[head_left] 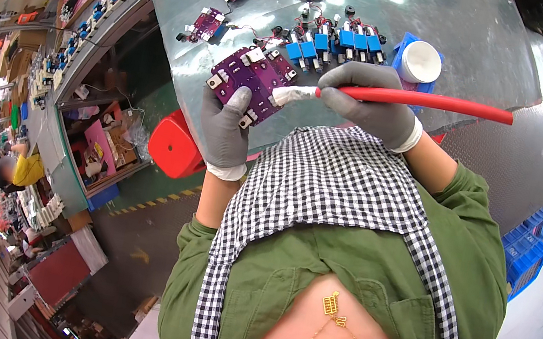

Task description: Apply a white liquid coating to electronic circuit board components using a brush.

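Past the gold necklace (331,305), the left hand (224,130) pinches a purple circuit board (248,84) (probably light, stiff, fragile, best gripped by its edges) above the near-left corner of the tabletop (449,34), while the right hand (374,115) holds a red, white-tipped rod (445,105).

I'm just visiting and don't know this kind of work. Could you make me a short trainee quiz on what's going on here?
1. Multiple choice: what does the right grip hold?
A) a yellow cup
B) a red rod with a white tip
C) a pair of scissors

2. True or false: in the picture, the red stool is to the left of the checked apron.

3. Fill in the colour: the left grip holds a ___ circuit board.

Key: 1. B; 2. True; 3. Purple.
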`<state>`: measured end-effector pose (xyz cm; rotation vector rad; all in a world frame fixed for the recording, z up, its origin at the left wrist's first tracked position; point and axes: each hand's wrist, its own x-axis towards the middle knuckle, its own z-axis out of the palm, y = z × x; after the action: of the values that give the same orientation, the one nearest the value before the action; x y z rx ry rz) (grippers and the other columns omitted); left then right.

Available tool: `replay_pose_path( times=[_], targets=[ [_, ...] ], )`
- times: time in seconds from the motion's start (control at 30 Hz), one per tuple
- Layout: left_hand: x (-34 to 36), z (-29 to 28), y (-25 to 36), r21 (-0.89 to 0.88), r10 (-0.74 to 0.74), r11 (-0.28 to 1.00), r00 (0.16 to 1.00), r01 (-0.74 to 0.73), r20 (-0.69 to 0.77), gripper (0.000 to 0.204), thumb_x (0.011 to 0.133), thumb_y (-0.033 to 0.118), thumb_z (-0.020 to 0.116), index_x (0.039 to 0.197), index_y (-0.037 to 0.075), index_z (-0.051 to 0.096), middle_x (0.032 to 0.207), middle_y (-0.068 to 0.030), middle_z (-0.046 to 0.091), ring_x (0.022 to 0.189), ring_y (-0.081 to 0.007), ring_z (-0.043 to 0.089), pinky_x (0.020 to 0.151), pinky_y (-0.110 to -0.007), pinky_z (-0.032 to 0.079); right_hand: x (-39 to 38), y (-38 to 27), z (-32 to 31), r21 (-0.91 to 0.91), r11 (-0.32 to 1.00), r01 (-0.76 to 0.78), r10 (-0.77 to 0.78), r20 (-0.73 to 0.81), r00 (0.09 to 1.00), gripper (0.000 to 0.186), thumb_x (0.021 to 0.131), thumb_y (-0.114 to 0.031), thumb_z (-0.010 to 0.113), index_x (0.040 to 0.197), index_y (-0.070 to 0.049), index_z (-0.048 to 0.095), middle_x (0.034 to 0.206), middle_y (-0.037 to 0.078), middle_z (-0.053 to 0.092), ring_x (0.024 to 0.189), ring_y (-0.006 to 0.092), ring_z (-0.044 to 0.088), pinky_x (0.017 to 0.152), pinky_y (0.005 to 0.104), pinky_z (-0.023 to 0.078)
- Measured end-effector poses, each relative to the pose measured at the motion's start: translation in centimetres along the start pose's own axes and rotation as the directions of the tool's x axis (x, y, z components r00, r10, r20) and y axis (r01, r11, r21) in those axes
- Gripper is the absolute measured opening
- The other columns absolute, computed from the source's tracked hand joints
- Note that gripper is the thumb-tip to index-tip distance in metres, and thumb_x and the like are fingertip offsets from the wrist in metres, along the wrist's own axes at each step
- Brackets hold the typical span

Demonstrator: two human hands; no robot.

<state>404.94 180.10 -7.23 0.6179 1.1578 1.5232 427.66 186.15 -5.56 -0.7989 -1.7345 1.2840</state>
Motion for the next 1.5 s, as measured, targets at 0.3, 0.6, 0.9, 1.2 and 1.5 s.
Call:
replay_pose_path(
  times=[0.3, 0.6, 0.9, 1.2, 1.5],
  targets=[
    [4.9, -8.8, -3.7, 0.941, -0.166, 0.289, 0.977, 0.175, -0.131, 0.035, 0.079, 0.018, 0.072, 0.107, -0.001, 0.062, 0.093, -0.0081, 0.068, 0.086, -0.0204, 0.065, 0.079, -0.032, 0.051, -2.1, 6.3, -12.1, -0.164, 0.986, -0.039, -0.045, -0.479, 0.877, 0.014, 0.093, -0.013, 0.064, 0.101, -0.002, 0.067, 0.089, 0.004, 0.069, 0.079, 0.0081, 0.062, 0.072, 0.0227, 0.051],
    [5.3, -7.1, 6.5, -0.172, 0.23, 0.968, 0.917, -0.181, 0.326, 0.07, 0.084, 0.033, 0.073, 0.138, 0.002, 0.041, 0.128, -0.0137, 0.055, 0.107, -0.0232, 0.06, 0.083, -0.033, 0.054, -4.7, 14.5, -17.5, -0.995, 0.098, -0.002, -0.132, -0.015, 0.991, 0.012, 0.087, -0.024, 0.065, 0.095, -0.017, 0.071, 0.087, 0.007, 0.07, 0.079, 0.0262, 0.066, 0.071, 0.0363, 0.054],
    [5.7, -3.2, -1.5, -0.568, -0.012, 0.808, 0.969, 0.155, 0.247, 0.065, 0.084, 0.043, 0.07, 0.135, 0.01, 0.049, 0.135, -0.0103, 0.054, 0.124, -0.0313, 0.051, 0.098, -0.059, 0.043, -1.3, 6.5, -7.2, -0.404, 0.914, -0.029, -0.179, -0.468, 0.866, 0.011, 0.082, -0.012, 0.073, 0.092, -0.009, 0.069, 0.081, 0.005, 0.069, 0.072, 0.013, 0.066, 0.066, 0.0272, 0.052],
    [2.7, -0.1, -1.0, -0.305, 0.119, 0.952, 0.951, -0.028, 0.285, 0.072, 0.083, 0.034, 0.066, 0.142, 0.003, 0.04, 0.138, -0.0131, 0.05, 0.126, -0.0291, 0.052, 0.108, -0.045, 0.039, 1.5, -0.1, 0.1, -0.046, 0.999, 0.028, -0.042, -0.344, 0.938, 0.01, 0.08, -0.007, 0.071, 0.083, -0.006, 0.062, 0.069, 0.0, 0.062, 0.061, 0.0052, 0.056, 0.057, 0.0229, 0.047],
    [2.4, -1.0, -1.5, -0.281, 0.163, 0.955, 0.961, -0.096, 0.225, 0.075, 0.083, 0.037, 0.066, 0.144, 0.001, 0.038, 0.139, -0.0144, 0.052, 0.127, -0.0291, 0.051, 0.11, -0.045, 0.037, 0.4, -1.1, 0.5, -0.028, 0.998, 0.059, -0.063, -0.201, 0.977, 0.01, 0.08, -0.007, 0.073, 0.082, -0.005, 0.064, 0.072, 0.0, 0.065, 0.062, 0.0048, 0.06, 0.057, 0.0214, 0.049]
  ],
)
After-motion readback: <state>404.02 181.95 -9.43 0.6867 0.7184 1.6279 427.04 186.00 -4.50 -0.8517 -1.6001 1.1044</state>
